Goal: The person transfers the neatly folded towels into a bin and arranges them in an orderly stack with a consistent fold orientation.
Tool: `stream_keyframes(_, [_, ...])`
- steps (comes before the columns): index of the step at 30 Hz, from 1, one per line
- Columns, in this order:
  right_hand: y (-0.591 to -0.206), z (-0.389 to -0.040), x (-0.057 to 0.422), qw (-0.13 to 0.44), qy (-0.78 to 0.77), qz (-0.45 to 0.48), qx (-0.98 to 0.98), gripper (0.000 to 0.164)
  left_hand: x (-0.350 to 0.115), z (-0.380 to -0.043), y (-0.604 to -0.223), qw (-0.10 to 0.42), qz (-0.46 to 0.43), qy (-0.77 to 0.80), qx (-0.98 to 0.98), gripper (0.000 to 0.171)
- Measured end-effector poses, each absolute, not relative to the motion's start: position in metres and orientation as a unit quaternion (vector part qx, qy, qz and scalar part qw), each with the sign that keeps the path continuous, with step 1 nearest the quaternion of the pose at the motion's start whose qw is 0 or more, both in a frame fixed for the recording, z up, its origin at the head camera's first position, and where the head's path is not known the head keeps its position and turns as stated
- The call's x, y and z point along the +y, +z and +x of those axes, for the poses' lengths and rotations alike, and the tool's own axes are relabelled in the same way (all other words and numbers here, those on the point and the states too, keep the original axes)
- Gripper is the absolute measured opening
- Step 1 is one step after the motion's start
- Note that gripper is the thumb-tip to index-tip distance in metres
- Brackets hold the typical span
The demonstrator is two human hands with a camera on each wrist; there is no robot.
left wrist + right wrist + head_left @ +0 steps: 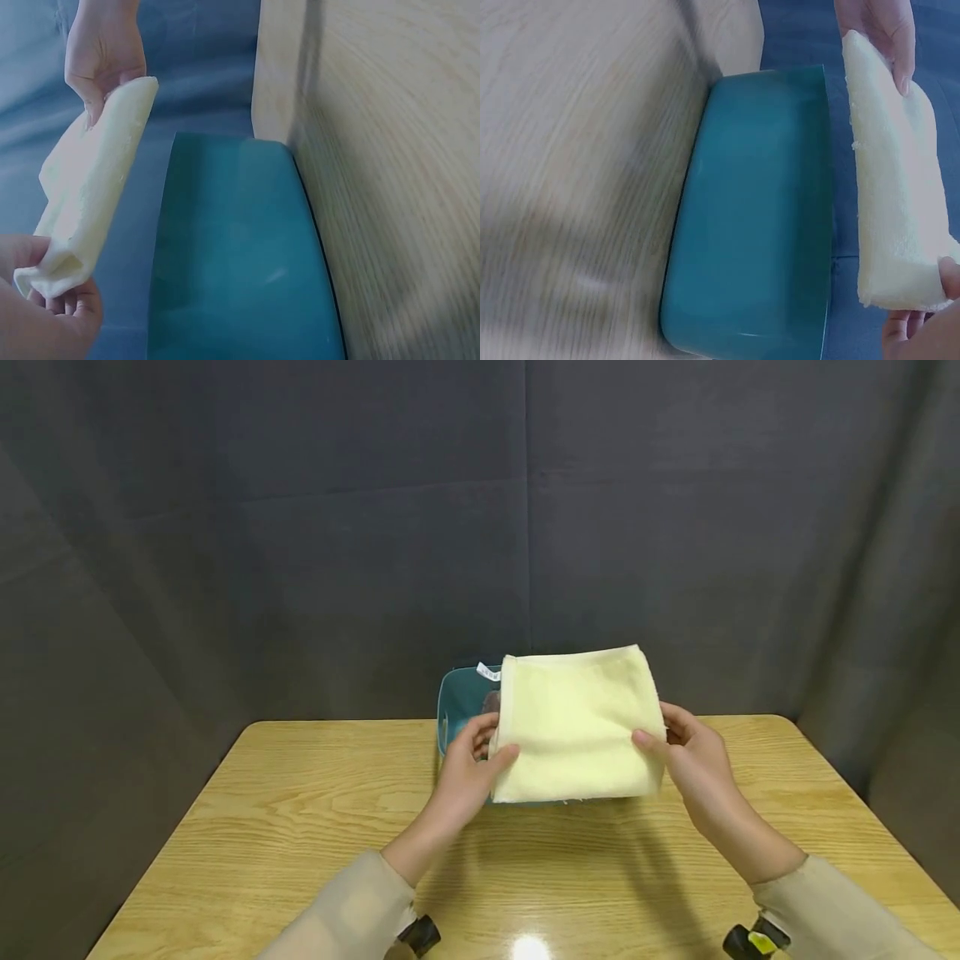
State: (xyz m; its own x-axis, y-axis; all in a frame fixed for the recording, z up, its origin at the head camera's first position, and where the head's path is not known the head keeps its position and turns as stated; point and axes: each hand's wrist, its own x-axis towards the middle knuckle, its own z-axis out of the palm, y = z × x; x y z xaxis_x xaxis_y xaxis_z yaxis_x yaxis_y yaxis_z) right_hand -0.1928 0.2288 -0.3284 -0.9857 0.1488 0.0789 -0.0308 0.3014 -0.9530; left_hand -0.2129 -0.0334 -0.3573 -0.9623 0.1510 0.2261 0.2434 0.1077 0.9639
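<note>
A pale yellow towel [577, 727], folded into a rough rectangle, is held up between both hands. The left hand [471, 768] pinches its left edge, thumb on the near face and fingers behind. At the opposite edge the right hand [693, 760] grips it the same way. A small white tag [487, 672] sticks out from the towel's upper left corner. Behind and below the towel stands a teal bin [459, 693], largely covered by it in the head view. Both wrist views show the towel [97, 180] raised above the bin's rim, its folded layers visible at the end.
The bin's long teal wall [742, 210] rises from the wooden table [315, 810] near its back edge. Something dark pinkish [491, 702] shows inside the bin beside the towel. A dark grey curtain [337, 543] hangs behind the table.
</note>
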Motion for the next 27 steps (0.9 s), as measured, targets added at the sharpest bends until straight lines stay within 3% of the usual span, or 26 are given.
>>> stream_keyframes(27, [-0.308,-0.241,0.206,0.101,0.600,-0.042,-0.793,0.054,-0.043,-0.257,-0.344,0.076,-0.113,-0.629,-0.765,0.048])
